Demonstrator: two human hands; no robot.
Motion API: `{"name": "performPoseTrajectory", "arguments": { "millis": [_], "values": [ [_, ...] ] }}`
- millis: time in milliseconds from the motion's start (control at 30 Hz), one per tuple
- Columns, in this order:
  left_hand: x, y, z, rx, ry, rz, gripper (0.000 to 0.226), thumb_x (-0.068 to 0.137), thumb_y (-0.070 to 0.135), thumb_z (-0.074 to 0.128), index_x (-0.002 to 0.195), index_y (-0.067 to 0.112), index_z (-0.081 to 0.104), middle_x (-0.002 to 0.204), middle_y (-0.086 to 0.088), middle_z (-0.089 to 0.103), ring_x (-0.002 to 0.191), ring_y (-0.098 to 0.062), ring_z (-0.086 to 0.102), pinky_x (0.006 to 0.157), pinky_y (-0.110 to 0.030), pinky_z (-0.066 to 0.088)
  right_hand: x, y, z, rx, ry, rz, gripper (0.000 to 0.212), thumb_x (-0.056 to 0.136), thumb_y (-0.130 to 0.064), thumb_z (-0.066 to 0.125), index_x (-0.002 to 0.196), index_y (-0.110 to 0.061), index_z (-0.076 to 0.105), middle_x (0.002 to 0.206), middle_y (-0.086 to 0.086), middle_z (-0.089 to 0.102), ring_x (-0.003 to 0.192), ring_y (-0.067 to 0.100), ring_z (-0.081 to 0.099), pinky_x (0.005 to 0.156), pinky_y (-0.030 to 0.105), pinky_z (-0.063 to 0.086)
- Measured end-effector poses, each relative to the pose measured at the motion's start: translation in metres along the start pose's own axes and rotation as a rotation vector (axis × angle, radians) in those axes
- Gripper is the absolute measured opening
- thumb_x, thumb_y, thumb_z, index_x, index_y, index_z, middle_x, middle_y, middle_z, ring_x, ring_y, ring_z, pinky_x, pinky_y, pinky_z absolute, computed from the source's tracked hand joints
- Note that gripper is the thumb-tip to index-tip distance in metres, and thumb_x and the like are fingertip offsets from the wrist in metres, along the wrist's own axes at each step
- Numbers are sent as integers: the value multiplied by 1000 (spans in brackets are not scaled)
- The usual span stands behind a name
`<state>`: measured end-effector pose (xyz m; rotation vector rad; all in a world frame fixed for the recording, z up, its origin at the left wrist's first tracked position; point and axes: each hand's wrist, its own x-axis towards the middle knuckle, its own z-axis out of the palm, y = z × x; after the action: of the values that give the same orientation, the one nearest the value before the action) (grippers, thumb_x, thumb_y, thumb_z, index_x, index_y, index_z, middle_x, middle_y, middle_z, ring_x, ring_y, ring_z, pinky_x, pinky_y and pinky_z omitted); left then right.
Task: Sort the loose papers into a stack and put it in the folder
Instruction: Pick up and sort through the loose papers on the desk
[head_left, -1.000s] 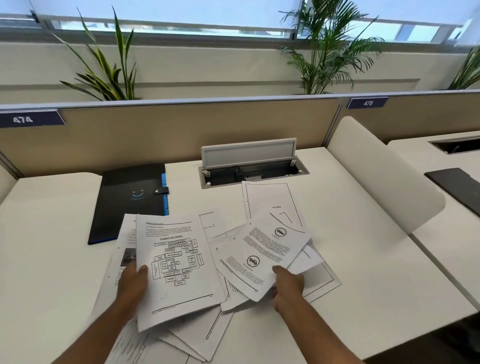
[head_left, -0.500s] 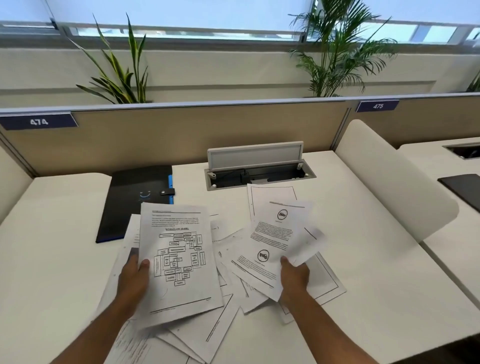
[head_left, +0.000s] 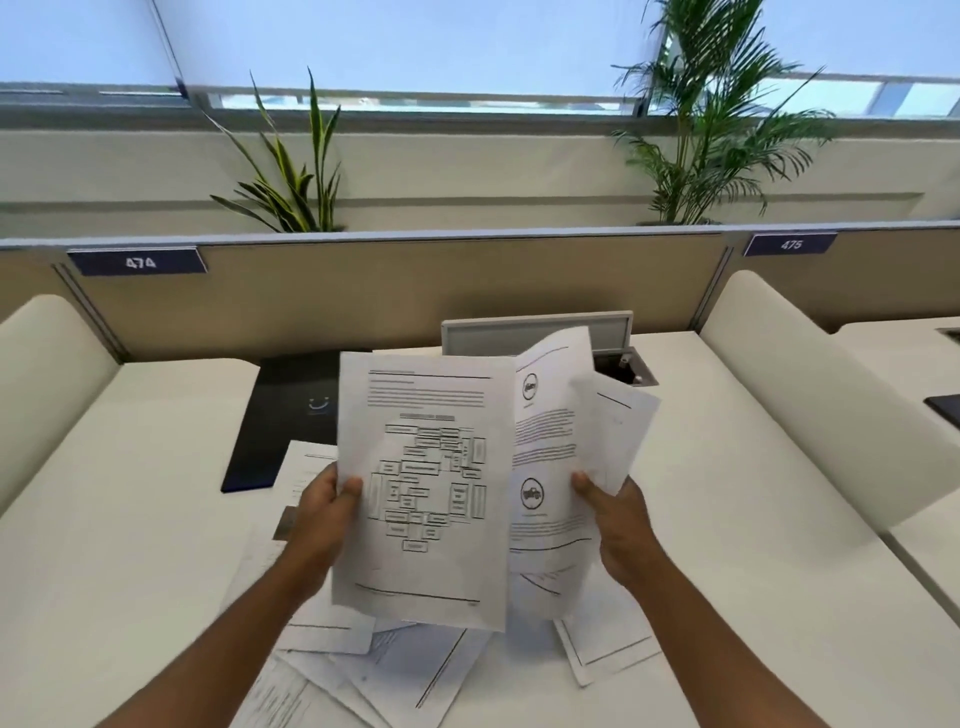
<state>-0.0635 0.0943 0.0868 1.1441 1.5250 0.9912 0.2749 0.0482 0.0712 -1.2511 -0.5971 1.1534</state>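
Observation:
My left hand (head_left: 324, 514) grips a printed sheet with a box diagram (head_left: 423, 488) by its left edge, held up above the desk. My right hand (head_left: 615, 525) pinches two or three sheets with round car symbols (head_left: 550, 452), lifted and tucked behind the diagram sheet's right edge. Several loose papers (head_left: 395, 670) lie scattered on the white desk (head_left: 130, 519) below both hands. The black folder (head_left: 283, 421) lies shut at the back left of the desk, partly hidden by the raised sheet.
An open cable box with a raised grey lid (head_left: 613, 332) sits behind the papers. A beige partition (head_left: 415, 291) closes the back. Curved white dividers (head_left: 810, 395) stand at both sides. Another dark folder (head_left: 948, 408) lies on the neighbouring desk at right.
Both hands have lifted their sheets off the desk and brought them together, the right-hand sheets now overlapping behind the diagram sheet. The camera has tilted upward.

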Motion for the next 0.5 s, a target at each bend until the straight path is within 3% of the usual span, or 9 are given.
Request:
{"name": "performPoseTrajectory", "arguments": {
  "millis": [100, 200, 267, 400, 500],
  "values": [
    [-4, 7, 27, -24, -90, -41, 16, 102, 34, 47, 104, 29, 62, 99, 13, 71, 94, -17, 66, 62, -27, 50, -4, -12, 17, -52, -177, 48, 42, 87, -21, 78, 125, -7, 68, 118, 17, 77, 105, 40, 75, 81, 50, 64],
    [-9, 2, 50, -48, -155, -105, 20, 103, 31, 44, 107, 23, 63, 105, 3, 71, 100, -24, 65, 75, -38, 54, -5, -17, 29, -67, -284, 100, 44, 87, -21, 78, 126, -3, 69, 119, 23, 75, 110, 45, 72, 91, 61, 60],
    [-12, -4, 60, -74, -183, -152, 25, 104, 31, 42, 116, 20, 62, 110, -4, 70, 102, -29, 65, 86, -48, 55, -4, -18, 29, -59, -295, 154, 42, 91, -19, 75, 129, -3, 68, 121, 24, 74, 113, 47, 70, 95, 64, 57],
    [-17, -11, 70, -93, -247, -209, 27, 103, 33, 43, 117, 19, 61, 106, -5, 73, 95, -30, 70, 73, -44, 61, -3, -16, 14, -68, -252, 244, 38, 98, -18, 66, 132, -3, 64, 123, 25, 73, 115, 49, 68, 99, 68, 53],
    [-20, -14, 75, -2, -237, -198, 26, 103, 36, 44, 119, 21, 57, 114, -4, 69, 99, -29, 68, 83, -49, 57, -4, -15, 6, -106, -217, 235, 46, 90, -35, 73, 126, -7, 70, 119, 22, 75, 109, 43, 72, 98, 65, 55]
  ]
}}
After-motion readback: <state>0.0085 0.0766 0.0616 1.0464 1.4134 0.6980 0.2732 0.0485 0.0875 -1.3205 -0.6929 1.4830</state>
